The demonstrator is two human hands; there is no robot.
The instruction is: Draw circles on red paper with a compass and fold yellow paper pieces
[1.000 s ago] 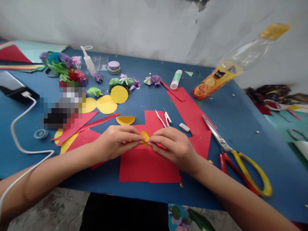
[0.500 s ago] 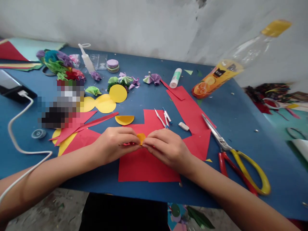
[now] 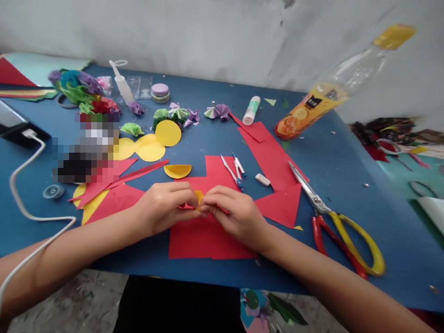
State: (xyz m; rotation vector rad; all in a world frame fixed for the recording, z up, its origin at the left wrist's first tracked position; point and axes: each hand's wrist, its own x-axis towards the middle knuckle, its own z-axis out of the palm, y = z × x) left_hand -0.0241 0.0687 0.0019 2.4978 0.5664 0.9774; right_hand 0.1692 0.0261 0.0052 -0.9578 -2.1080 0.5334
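My left hand [image 3: 169, 203] and my right hand [image 3: 231, 213] meet over the red paper [image 3: 211, 238], fingertips pinched together. Between them is a small piece of yellow paper [image 3: 199, 195], mostly covered by the fingers; both hands grip it. Just beyond my left hand lies a folded yellow half circle [image 3: 177, 171]. Several flat yellow paper circles [image 3: 168, 133] rest farther back. Beyond my right hand are a drawing compass [image 3: 237, 172] and a white eraser [image 3: 262, 179].
Large scissors [image 3: 319, 206] with red and yellow handles lie at right, near a tilted juice bottle [image 3: 312, 108]. A glue stick [image 3: 251, 111], a squeeze bottle [image 3: 122, 85] and crumpled paper flowers [image 3: 175, 115] stand farther back. A white cable [image 3: 21, 203] crosses the left side, over my forearm.
My fingers have shifted slightly on the yellow paper, the right fingers curling more around it. The whole view has moved a little; the other things lie as before.
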